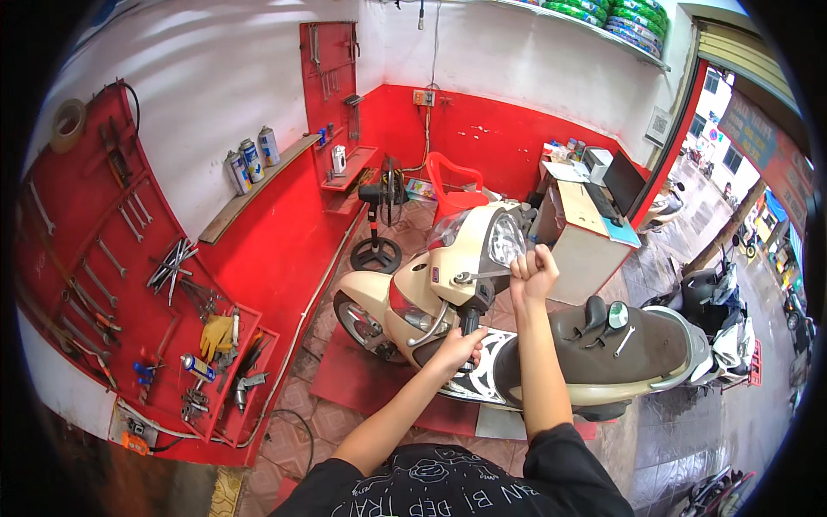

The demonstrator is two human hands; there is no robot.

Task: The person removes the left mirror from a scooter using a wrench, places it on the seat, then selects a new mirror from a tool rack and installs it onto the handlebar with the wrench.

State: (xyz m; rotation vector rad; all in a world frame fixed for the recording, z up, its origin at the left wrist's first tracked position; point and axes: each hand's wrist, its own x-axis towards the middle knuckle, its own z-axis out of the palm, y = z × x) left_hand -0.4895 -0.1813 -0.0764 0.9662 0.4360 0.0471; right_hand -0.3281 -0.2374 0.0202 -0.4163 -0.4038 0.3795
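- While the left hand (459,350) was wrapped around the black rubber handlebar grip (470,320), the right hand (534,274) was closed on the outer end of the slim silver metal wrench (493,274).
- Wrench: lay beyond the left hand, its long axis nearly level across the view, from the right hand leftward to the small round metal fitting (463,278) on the handlebar; whether its head was fully seated could not be told.
- Grip: pointed back toward the person, roughly square to the wrench.
- Nearer hand: the right, on the wrench itself; the left was lower and apart from it.
- Curved silver metal lever (431,329): stood just left of the grip.
- Cream-coloured scooter (469,250): bore two black-backed mirrors (617,315) on its long dark seat (663,353), to the right.
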